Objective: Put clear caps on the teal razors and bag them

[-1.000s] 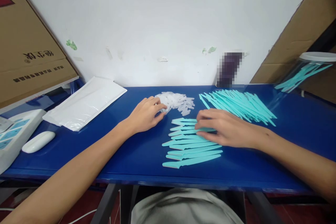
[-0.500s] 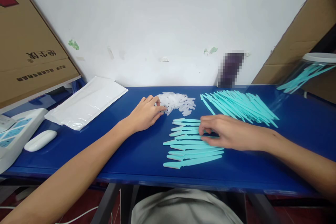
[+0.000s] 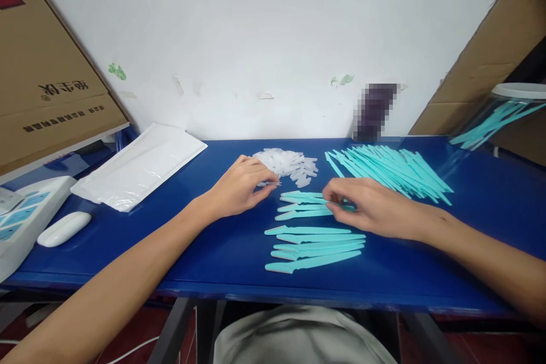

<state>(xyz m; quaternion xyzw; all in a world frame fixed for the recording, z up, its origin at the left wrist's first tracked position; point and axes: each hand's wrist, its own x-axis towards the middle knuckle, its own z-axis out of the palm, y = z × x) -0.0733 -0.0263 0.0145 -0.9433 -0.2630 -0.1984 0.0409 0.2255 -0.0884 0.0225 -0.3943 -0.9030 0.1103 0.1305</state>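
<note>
My left hand [image 3: 247, 185] pinches a small clear plastic blade cap [image 3: 268, 183] between thumb and fingers, just in front of a heap of similar translucent caps [image 3: 288, 164]. My right hand [image 3: 358, 205] is closed in a pinch on a turquoise eyebrow razor, mostly hidden by the fingers and hard to tell from those behind it. Under and left of that hand, several turquoise eyebrow razors [image 3: 315, 231] lie side by side in a loose column, their heads to the left. A larger pile of such razors [image 3: 388, 173] lies behind the right hand.
On the blue table [image 3: 205, 261] at left lie a white plastic mailer [image 3: 145, 165], a white oval case [image 3: 63, 229] and a white device with blue keys [image 3: 29, 210]. A clear jar [image 3: 499, 119] holding razors stands at far right. Cardboard [image 3: 51, 68] leans at left.
One razor has left the middle of the column, lifted by my right hand, which moved slightly up. My left hand has drawn a cap from the heap and shifted right.
</note>
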